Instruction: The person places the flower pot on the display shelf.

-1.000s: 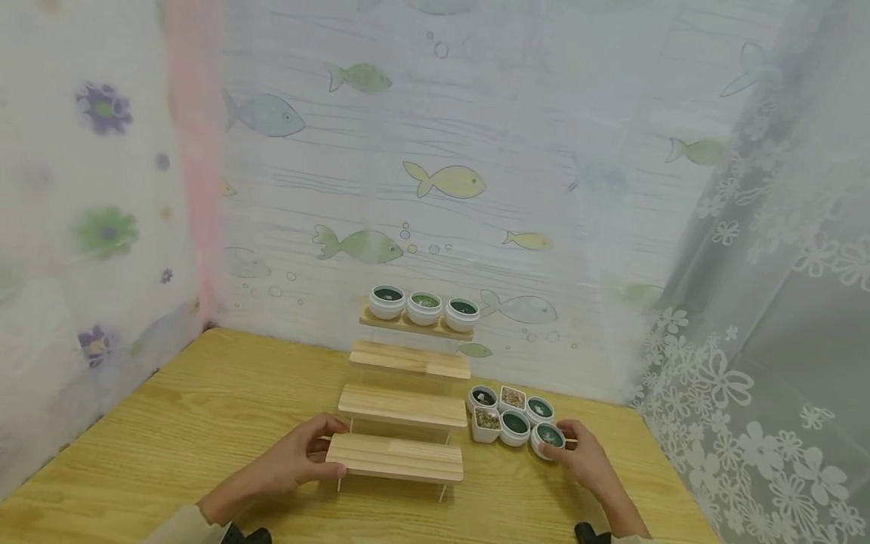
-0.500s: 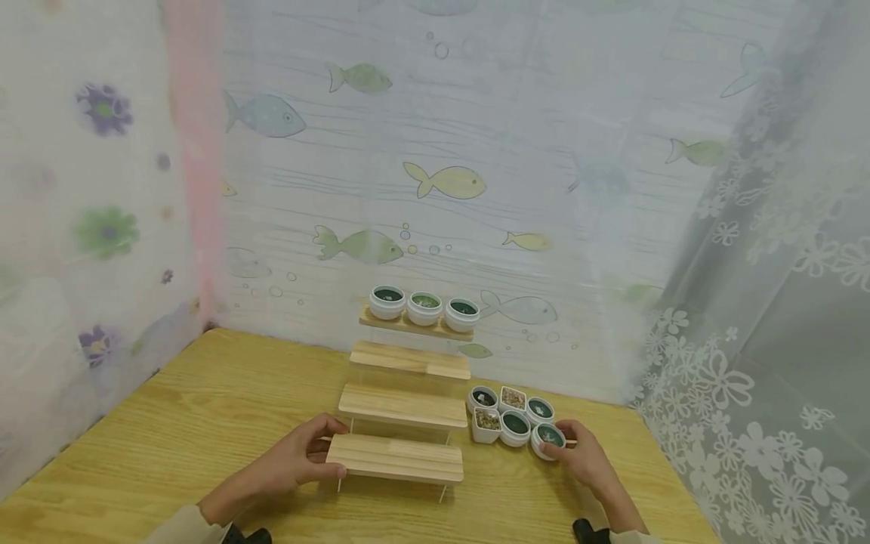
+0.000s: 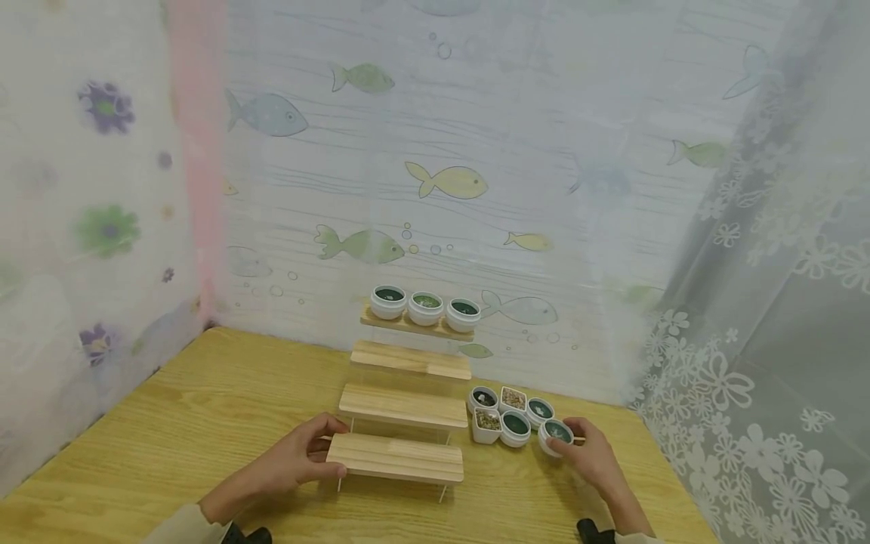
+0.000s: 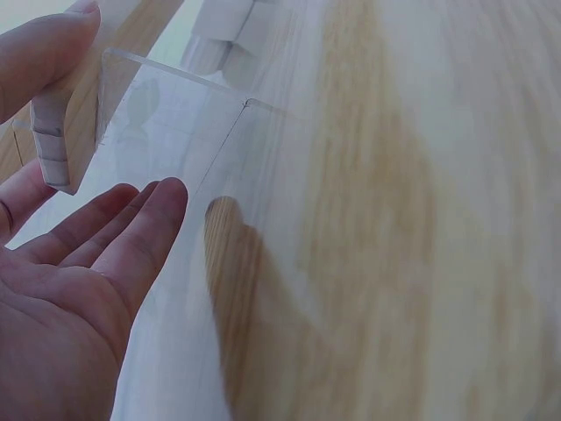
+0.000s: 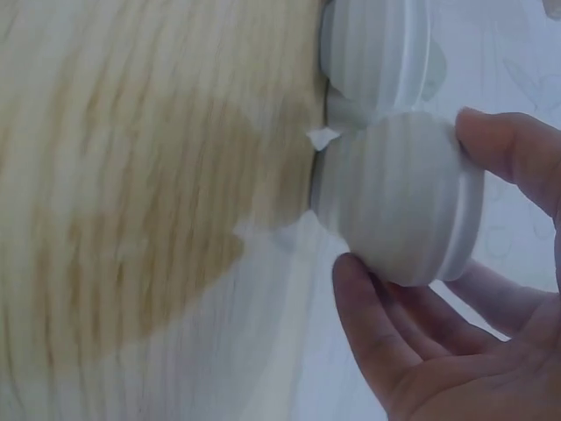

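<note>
A tiered wooden display stand [image 3: 401, 406] with clear legs stands in the middle of the table. My left hand [image 3: 299, 453] grips the left end of its lowest shelf [image 3: 396, 458], thumb on top; in the left wrist view the other fingers [image 4: 153, 228] stretch out beside a clear leg panel [image 4: 166, 114]. At the right, my right hand [image 3: 590, 457] holds a small round white pot [image 5: 394, 202], dark green inside, between thumb and fingers. It sits just apart from a cluster of small pots, the nearest being a round green-filled pot [image 3: 515, 429].
Three round white pots, one in the middle [image 3: 425, 310], stand along the top shelf. Square pots with grainy contents [image 3: 487, 425] are among the cluster right of the stand. A fish-printed curtain [image 3: 442, 151] hangs behind the table [image 3: 224, 400]; a lace curtain [image 3: 768, 423] borders its right.
My right hand has moved slightly up and right with the round pot, opening a gap from the neighbouring pots. The left hand keeps its grip in the same place.
</note>
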Demonstrator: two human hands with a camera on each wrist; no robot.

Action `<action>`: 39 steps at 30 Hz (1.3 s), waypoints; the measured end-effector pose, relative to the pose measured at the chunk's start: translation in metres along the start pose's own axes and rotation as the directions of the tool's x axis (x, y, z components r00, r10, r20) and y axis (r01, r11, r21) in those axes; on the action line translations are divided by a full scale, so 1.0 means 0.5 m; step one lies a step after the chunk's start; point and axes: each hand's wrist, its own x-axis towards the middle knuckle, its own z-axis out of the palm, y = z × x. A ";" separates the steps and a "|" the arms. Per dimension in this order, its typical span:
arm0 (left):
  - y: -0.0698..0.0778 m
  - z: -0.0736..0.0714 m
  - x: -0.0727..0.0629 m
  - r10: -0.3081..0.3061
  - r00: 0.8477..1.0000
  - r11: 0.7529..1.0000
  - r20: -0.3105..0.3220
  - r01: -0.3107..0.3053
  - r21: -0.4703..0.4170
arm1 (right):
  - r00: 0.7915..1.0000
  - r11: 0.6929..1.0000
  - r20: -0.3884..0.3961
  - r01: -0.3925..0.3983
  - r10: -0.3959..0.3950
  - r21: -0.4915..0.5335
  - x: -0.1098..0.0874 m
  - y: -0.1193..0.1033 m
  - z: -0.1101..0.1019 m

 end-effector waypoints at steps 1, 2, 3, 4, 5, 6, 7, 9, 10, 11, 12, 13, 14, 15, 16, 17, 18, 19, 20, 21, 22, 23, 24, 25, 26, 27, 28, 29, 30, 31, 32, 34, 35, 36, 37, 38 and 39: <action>0.000 0.000 -0.001 0.002 1.000 1.000 -0.001 -0.002 0.003 | 1.000 1.000 -0.003 0.002 -0.002 0.007 0.000 -0.001 -0.001; 0.001 0.000 -0.001 0.002 1.000 1.000 -0.003 -0.002 0.009 | 1.000 1.000 -0.008 0.002 -0.002 0.018 0.000 -0.002 -0.002; 0.001 -0.001 -0.001 0.000 1.000 1.000 -0.004 0.000 0.011 | 1.000 1.000 -0.014 0.002 -0.002 0.030 0.000 -0.003 -0.002; 0.001 0.000 -0.002 0.000 1.000 1.000 -0.005 0.000 0.012 | 1.000 0.999 -0.017 0.001 0.000 0.042 0.000 -0.004 -0.002; 0.002 0.000 -0.002 0.000 1.000 1.000 -0.005 0.000 0.015 | 1.000 0.999 -0.018 0.002 -0.001 0.053 -0.001 -0.005 -0.002; 0.002 -0.001 -0.002 0.000 1.000 1.000 -0.005 0.000 0.018 | 1.000 0.998 -0.020 0.004 -0.003 0.064 -0.001 -0.007 -0.002; 0.002 -0.001 -0.002 0.000 1.000 1.000 -0.004 0.000 0.019 | 1.000 0.997 -0.024 0.006 -0.004 0.074 -0.002 -0.010 -0.002; 0.001 -0.001 -0.002 -0.003 1.000 1.000 -0.002 0.003 0.014 | 0.999 0.995 -0.037 0.014 -0.011 0.095 -0.004 -0.018 0.001; 0.001 -0.001 -0.002 -0.002 1.000 1.000 -0.003 0.002 0.018 | 0.999 0.994 -0.043 0.022 -0.017 0.109 -0.005 -0.022 0.002; 0.000 -0.001 -0.001 -0.003 1.000 1.000 -0.004 0.003 0.023 | 0.998 0.992 -0.054 0.034 -0.028 0.118 -0.006 -0.028 0.004; 0.000 -0.001 -0.001 -0.005 1.000 1.000 -0.006 0.005 0.024 | 0.997 0.991 -0.063 0.047 -0.040 0.128 -0.007 -0.033 0.006; 0.000 -0.001 -0.001 -0.005 1.000 1.000 -0.008 0.006 0.027 | 0.996 0.989 -0.070 0.063 -0.054 0.137 -0.008 -0.039 0.008; -0.001 -0.001 -0.001 -0.006 1.000 1.000 -0.009 0.007 0.030 | 0.995 0.986 -0.074 0.078 -0.067 0.148 -0.010 -0.046 0.011; -0.001 -0.001 -0.001 -0.008 1.000 0.999 -0.012 0.009 0.035 | 0.993 0.983 -0.079 0.095 -0.083 0.156 -0.011 -0.052 0.014; -0.001 -0.001 -0.001 -0.009 1.000 0.999 -0.014 0.009 0.039 | 0.991 0.980 -0.086 0.118 -0.105 0.161 -0.013 -0.059 0.017; -0.001 0.000 -0.001 -0.009 1.000 0.999 -0.015 0.010 0.041 | 0.988 0.978 -0.092 0.136 -0.122 0.160 -0.016 -0.065 0.020; -0.001 0.000 -0.001 -0.009 1.000 0.999 -0.016 0.010 0.042 | 0.985 0.974 -0.096 0.155 -0.140 0.163 -0.018 -0.072 0.024; -0.001 0.000 -0.001 -0.010 1.000 0.999 -0.016 0.011 0.043 | 0.983 0.971 -0.098 0.171 -0.156 0.165 -0.020 -0.079 0.026; -0.001 0.000 -0.001 -0.010 1.000 0.999 -0.016 0.010 0.044 | 0.980 0.968 -0.100 0.186 -0.171 0.168 -0.021 -0.087 0.029; -0.001 0.000 -0.001 -0.009 1.000 0.999 -0.016 0.010 0.045 | 0.976 0.964 -0.104 0.206 -0.190 0.168 -0.022 -0.094 0.032; -0.001 0.000 -0.001 -0.008 1.000 0.999 -0.016 0.009 0.045 | 0.973 0.960 -0.107 0.221 -0.205 0.173 -0.022 -0.101 0.035; -0.001 0.000 -0.001 -0.007 1.000 0.999 -0.017 0.008 0.046 | 0.971 0.957 -0.109 0.230 -0.213 0.178 -0.022 -0.109 0.037; -0.002 0.000 -0.001 -0.006 1.000 0.999 -0.017 0.006 0.045 | 0.968 0.953 -0.114 0.243 -0.225 0.182 -0.021 -0.118 0.040; -0.003 0.000 -0.001 -0.005 1.000 0.999 -0.018 0.006 0.045 | 0.965 0.949 -0.117 0.252 -0.233 0.188 -0.020 -0.126 0.042; -0.003 -0.001 -0.001 -0.004 1.000 0.999 -0.018 0.005 0.045 | 0.962 0.945 -0.123 0.263 -0.243 0.196 -0.019 -0.134 0.045; -0.004 -0.001 -0.001 -0.003 1.000 0.999 -0.019 0.004 0.045 | 0.959 0.940 -0.127 0.274 -0.253 0.201 -0.017 -0.142 0.048; -0.005 -0.001 -0.001 -0.003 1.000 0.999 -0.021 0.004 0.047 | 0.957 0.936 -0.130 0.281 -0.258 0.211 -0.016 -0.150 0.050; -0.005 -0.001 -0.001 -0.002 1.000 0.999 -0.021 0.003 0.046 | 0.956 0.932 -0.131 0.287 -0.263 0.223 -0.015 -0.158 0.053; -0.005 0.000 -0.001 -0.001 1.000 0.999 -0.021 0.002 0.046 | 0.954 0.928 -0.131 0.292 -0.268 0.231 -0.014 -0.167 0.055; -0.005 0.000 -0.001 0.000 1.000 0.999 -0.021 0.001 0.045 | 0.954 0.925 -0.128 0.295 -0.271 0.242 -0.014 -0.175 0.056; -0.004 0.000 -0.001 0.000 1.000 0.999 -0.021 0.001 0.042 | 0.953 0.920 -0.126 0.299 -0.275 0.254 -0.014 -0.185 0.058; -0.003 0.000 -0.001 0.001 1.000 0.999 -0.021 0.000 0.041 | 0.953 0.911 -0.121 0.302 -0.278 0.280 -0.016 -0.207 0.059; -0.003 0.000 -0.001 0.002 1.000 0.999 -0.022 -0.001 0.042 | 0.951 0.907 -0.119 0.307 -0.284 0.288 -0.020 -0.222 0.059; -0.002 0.001 -0.001 0.002 1.000 0.999 -0.023 -0.001 0.044 | 0.948 0.902 -0.119 0.317 -0.294 0.293 -0.026 -0.236 0.059; -0.001 0.001 -0.001 0.002 1.000 0.999 -0.023 -0.001 0.046 | 0.947 0.898 -0.120 0.322 -0.299 0.301 -0.030 -0.251 0.059; 0.000 0.001 -0.001 0.002 1.000 0.999 -0.022 -0.001 0.045 | 0.944 0.892 -0.120 0.330 -0.308 0.310 -0.036 -0.265 0.059; 0.000 0.001 -0.001 0.003 1.000 0.999 -0.022 -0.002 0.046 | 0.941 0.887 -0.118 0.337 -0.316 0.316 -0.042 -0.279 0.060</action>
